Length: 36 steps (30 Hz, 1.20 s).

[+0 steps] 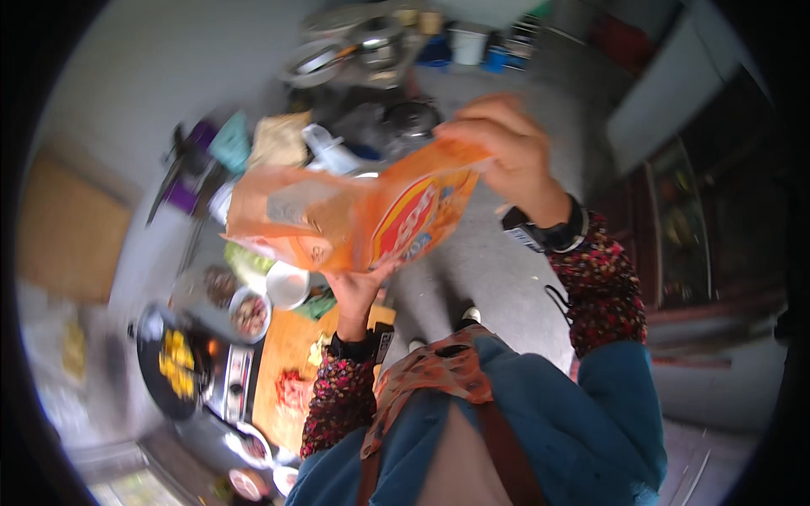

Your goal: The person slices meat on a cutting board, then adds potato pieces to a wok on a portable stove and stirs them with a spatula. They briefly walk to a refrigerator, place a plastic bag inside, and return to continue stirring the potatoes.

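Observation:
Both of my hands are on a large orange plastic food bag [342,221] with a red and yellow logo, stretched out in front of me. At its upper right corner, my right hand [506,152] pinches the edge. Under its lower middle edge is my left hand [357,288], its fingers partly hidden behind the bag. Lower left, yellow pieces of food [177,364] lie in a black wok [152,373] on a gas stove [237,382]. Red pieces of food [293,389] rest on a wooden cutting board [272,354] beside the stove.
A bowl of chopped food [249,315], a white bowl [288,284] and leafy greens [248,262] stand left of my left hand. A cleaver-like dark tool [166,183] is near the wall. Pots [380,47] and a white bucket [468,45] are at the far end. Glass-fronted cabinets [680,228] line the right.

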Each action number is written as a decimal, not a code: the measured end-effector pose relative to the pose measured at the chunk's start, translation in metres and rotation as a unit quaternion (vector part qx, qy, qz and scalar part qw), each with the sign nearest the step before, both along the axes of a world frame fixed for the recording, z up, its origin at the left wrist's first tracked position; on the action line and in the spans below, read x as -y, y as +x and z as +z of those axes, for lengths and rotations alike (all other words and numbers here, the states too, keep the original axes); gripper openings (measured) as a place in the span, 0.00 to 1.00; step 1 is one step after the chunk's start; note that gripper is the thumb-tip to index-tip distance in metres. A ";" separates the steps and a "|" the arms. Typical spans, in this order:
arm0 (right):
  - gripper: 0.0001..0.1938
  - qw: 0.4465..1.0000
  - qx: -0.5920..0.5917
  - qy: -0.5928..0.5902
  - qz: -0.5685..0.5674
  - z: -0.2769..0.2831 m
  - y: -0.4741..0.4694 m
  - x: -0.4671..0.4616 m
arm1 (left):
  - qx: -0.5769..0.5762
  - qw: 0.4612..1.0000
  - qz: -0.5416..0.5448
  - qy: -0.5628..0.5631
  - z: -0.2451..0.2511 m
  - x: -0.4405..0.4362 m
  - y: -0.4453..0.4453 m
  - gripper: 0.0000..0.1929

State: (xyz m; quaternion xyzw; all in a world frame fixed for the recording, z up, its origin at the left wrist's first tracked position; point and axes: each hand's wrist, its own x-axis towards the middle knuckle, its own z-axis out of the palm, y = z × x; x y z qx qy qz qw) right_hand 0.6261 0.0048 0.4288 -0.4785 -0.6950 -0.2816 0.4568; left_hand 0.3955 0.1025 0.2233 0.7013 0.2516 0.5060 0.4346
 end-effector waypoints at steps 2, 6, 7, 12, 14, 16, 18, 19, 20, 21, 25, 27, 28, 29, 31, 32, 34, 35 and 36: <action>0.16 0.993 -0.067 -0.073 0.065 -0.004 -0.001 0.024 | 0.082 0.913 -0.291 -0.272 -0.007 0.015 0.018 0.42; 0.08 0.938 -0.110 -0.239 0.226 -0.031 -0.023 0.043 | 0.048 0.743 -0.518 -0.421 -0.018 0.040 0.035 0.37; 0.07 0.920 -0.117 -0.265 0.264 -0.040 -0.034 0.055 | 0.037 0.717 -0.542 -0.437 -0.019 0.048 0.042 0.36; 0.11 0.951 -0.156 -0.228 0.138 -0.093 0.024 0.121 | 0.028 0.677 -0.581 -0.451 -0.036 0.102 0.134 0.29; 0.13 0.952 -0.143 -0.271 0.018 -0.099 0.047 0.131 | 0.049 0.676 -0.579 -0.452 -0.039 0.111 0.174 0.26; 0.16 0.962 -0.097 -0.241 -0.076 -0.095 0.101 0.171 | 0.062 0.703 -0.558 -0.438 -0.035 0.137 0.223 0.24; 0.21 0.962 -0.114 -0.193 -0.154 -0.085 0.146 0.223 | 0.084 0.745 -0.516 -0.414 -0.034 0.167 0.266 0.22; 0.24 0.954 -0.168 -0.169 -0.180 -0.081 0.165 0.252 | 0.094 0.772 -0.491 -0.393 -0.034 0.179 0.289 0.20; 0.27 0.940 -0.177 -0.162 -0.243 -0.076 0.180 0.282 | 0.089 0.804 -0.456 -0.370 -0.032 0.191 0.308 0.21; 0.30 0.921 -0.180 -0.159 -0.308 -0.073 0.193 0.309 | 0.084 0.835 -0.419 -0.347 -0.031 0.202 0.324 0.21; 0.36 0.875 -0.235 -0.179 -0.383 -0.092 0.225 0.367 | 0.103 0.843 -0.330 -0.411 -0.034 0.225 0.383 0.21; 0.40 0.867 -0.242 -0.213 -0.380 -0.116 0.230 0.368 | 0.067 0.850 -0.328 -0.407 -0.041 0.227 0.408 0.19; 0.45 0.860 -0.282 -0.220 -0.364 -0.130 0.236 0.365 | 0.044 0.852 -0.337 -0.399 -0.046 0.230 0.420 0.19; 0.49 0.841 -0.301 -0.248 -0.376 -0.144 0.246 0.360 | 0.031 0.852 -0.353 -0.385 -0.050 0.231 0.432 0.19; 0.50 0.832 -0.347 -0.234 -0.365 -0.169 0.268 0.340 | -0.043 0.870 -0.372 -0.321 -0.057 0.234 0.459 0.21; 0.50 0.848 -0.309 -0.221 -0.370 -0.179 0.277 0.330 | -0.048 0.857 -0.406 -0.313 -0.060 0.239 0.469 0.22; 0.39 0.825 -0.383 -0.227 -0.348 -0.197 0.296 0.314 | -0.074 0.865 -0.459 -0.189 -0.061 0.237 0.499 0.23; 0.34 0.816 -0.422 -0.222 -0.326 -0.205 0.310 0.307 | -0.124 0.883 -0.445 -0.083 -0.061 0.231 0.515 0.24; 0.30 0.806 -0.460 -0.217 -0.303 -0.213 0.328 0.300 | -0.158 0.888 -0.431 0.030 -0.060 0.225 0.533 0.25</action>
